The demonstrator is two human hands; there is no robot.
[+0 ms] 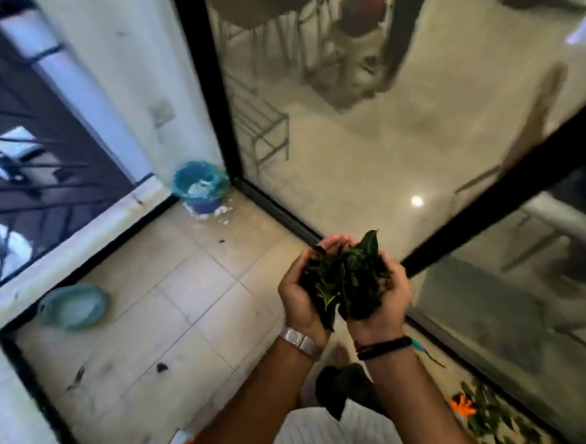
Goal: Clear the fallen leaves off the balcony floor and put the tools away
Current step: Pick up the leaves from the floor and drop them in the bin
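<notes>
Both my hands are cupped together, palms up, around a heap of dark green leaves [345,280] held above the tiled balcony floor [174,318]. My left hand [298,298] wears a silver band at the wrist and curls round the left side of the heap. My right hand [390,298], with dark cords at the wrist, curls round the right side. A few dark leaf bits [161,367] lie on the tiles. More green leaves [495,415] lie by the glass at the lower right, beside an orange tool [462,406].
A blue bucket [201,188] stands in the far corner with white debris around it. A teal basin [73,306] sits by the low parapet on the left. Glass doors with black frames [489,206] run along the right. Railing bars show at the far left.
</notes>
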